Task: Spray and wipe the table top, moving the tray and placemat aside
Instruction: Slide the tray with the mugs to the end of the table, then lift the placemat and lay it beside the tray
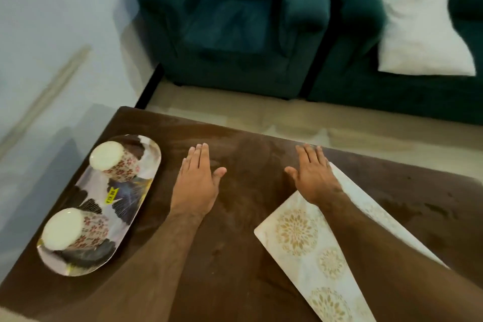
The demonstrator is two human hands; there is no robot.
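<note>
Nearest the camera, the long cream placemat with gold flower medallions (311, 251) lies slantwise across the right part of the dark brown wooden table top (235, 243), and the right forearm crosses over it. The right hand (313, 178) is open and flat, fingers together, holding nothing; its heel sits at the placemat's far end and its fingers reach onto bare wood. The left hand (198, 180) is likewise open, flat and empty, out over the middle of the table.

Just to the left of that hand, near the table's left edge, lies the oval glossy tray with a dark leaf print (146, 165), carrying two overturned floral cups (115, 162) and a yellow price sticker (111, 195).

To clear the surface well, the tray is probably best taken at both ends and kept level, since the cups could slide or tip. The placemat should slide away easily under a flat palm.

Neither spray bottle nor cloth is in view. Beyond the table stand a dark green upholstered armchair (235, 21) and a white cushion (420, 21).
</note>
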